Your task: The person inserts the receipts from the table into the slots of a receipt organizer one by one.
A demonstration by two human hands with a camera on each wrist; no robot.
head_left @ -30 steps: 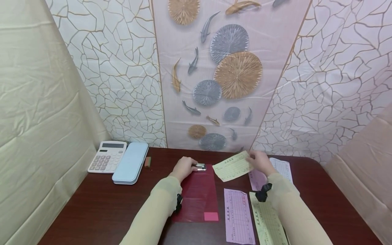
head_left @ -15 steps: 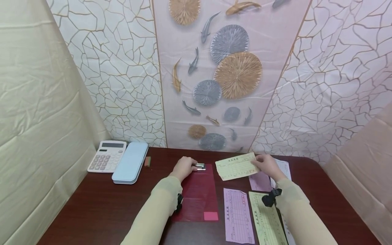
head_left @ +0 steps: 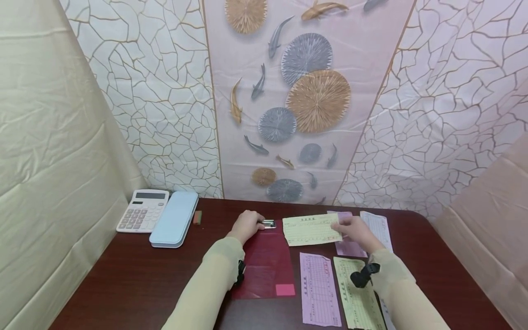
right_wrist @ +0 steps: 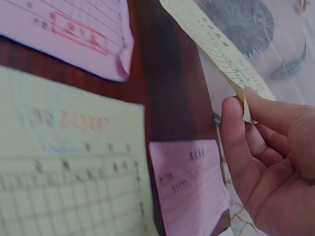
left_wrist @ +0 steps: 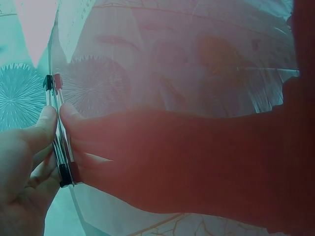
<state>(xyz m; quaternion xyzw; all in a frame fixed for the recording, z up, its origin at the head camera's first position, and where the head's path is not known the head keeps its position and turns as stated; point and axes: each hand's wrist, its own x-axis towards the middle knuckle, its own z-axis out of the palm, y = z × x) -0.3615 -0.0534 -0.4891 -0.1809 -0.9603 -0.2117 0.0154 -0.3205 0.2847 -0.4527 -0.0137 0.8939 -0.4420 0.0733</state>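
My left hand [head_left: 246, 224] holds the metal clip [head_left: 269, 224] at the top edge of a dark red clipboard [head_left: 268, 261]. In the left wrist view my left hand [left_wrist: 24, 160] pinches that clip, and the glossy board mirrors hand and sleeve in red. A yellow printed form [head_left: 311, 229] is pinched by its right end between thumb and fingers of my right hand [head_left: 355, 231]. Its left end lies at the board's upper right corner, close to the clip; whether it goes under the clip is unclear. In the right wrist view the form [right_wrist: 221, 46] is raised and seen edgewise.
Right of the board lie a pink form [head_left: 320, 288] and another yellow form [head_left: 358, 293]. Behind my right hand are a second pink form [head_left: 348, 249] and a white one [head_left: 378, 228]. A calculator [head_left: 144, 211], light blue case [head_left: 175, 220] and small eraser [head_left: 197, 217] sit at the left.
My right hand has lowered the yellow form, turned it nearly level and brought it left toward the clip. My left hand has stayed on the clip.
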